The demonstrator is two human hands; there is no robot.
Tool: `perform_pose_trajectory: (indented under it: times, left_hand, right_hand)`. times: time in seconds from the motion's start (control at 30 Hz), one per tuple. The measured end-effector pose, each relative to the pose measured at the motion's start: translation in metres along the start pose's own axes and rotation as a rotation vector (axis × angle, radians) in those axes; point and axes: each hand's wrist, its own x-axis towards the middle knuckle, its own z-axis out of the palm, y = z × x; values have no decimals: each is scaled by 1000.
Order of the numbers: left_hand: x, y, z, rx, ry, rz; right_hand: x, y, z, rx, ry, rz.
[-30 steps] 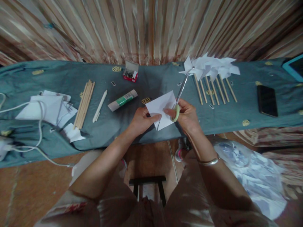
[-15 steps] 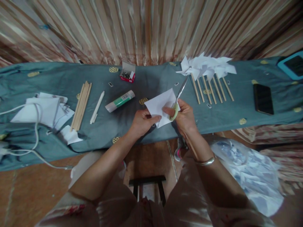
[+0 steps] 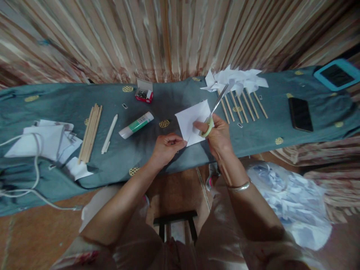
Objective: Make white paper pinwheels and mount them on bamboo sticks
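Observation:
A square sheet of white paper (image 3: pixel 189 122) is held just above the cloth-covered table. My left hand (image 3: pixel 165 149) pinches its lower left corner between thumb and fingers. My right hand (image 3: pixel 219 135) keeps the scissors (image 3: pixel 217 103) by their pale green handles, the blades pointing up and away to the right. The right thumb lies across the paper's face, so this hand grips the sheet's right side as well. Past the scissor tips lie white paper pinwheels (image 3: pixel 234 80) on wooden sticks, several in an overlapping row.
Left of the paper lie a glue stick (image 3: pixel 137 125), a white pen (image 3: pixel 109 134), wooden sticks (image 3: pixel 90 133) and stacked paper (image 3: pixel 42 138) beneath a white cable (image 3: pixel 36 165). A red box (image 3: pixel 144 93) of small metal pieces stands behind. At right are a phone (image 3: pixel 300 114) and a blue-framed device (image 3: pixel 336 74).
The paper has turned and opened out to a flatter square. My left hand has shifted from its lower edge to the lower left corner. The view has moved slightly right.

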Motion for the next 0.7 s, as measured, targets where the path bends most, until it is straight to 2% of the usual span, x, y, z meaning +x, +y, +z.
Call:
perform_pose_trajectory:
  times: [0.17, 0.33, 0.43, 0.57, 0.7]
  left_hand:
    - [0, -3, 0, -6, -14, 22]
    - [-3, -4, -1, 37, -38, 38]
    - [-5, -1, 1, -23, 22, -17]
    - [-5, 2, 8, -182, 124, -74]
    - [0, -3, 13, -255, 129, -77]
  right_hand:
    - [1, -2, 1, 13, 16, 20]
    - [8, -5, -4, 8, 55, -52]
    - [10, -7, -3, 50, 72, -65]
    - [7, -2, 5, 119, 44, -6]
    - [4, 7, 12, 119, -10, 27]
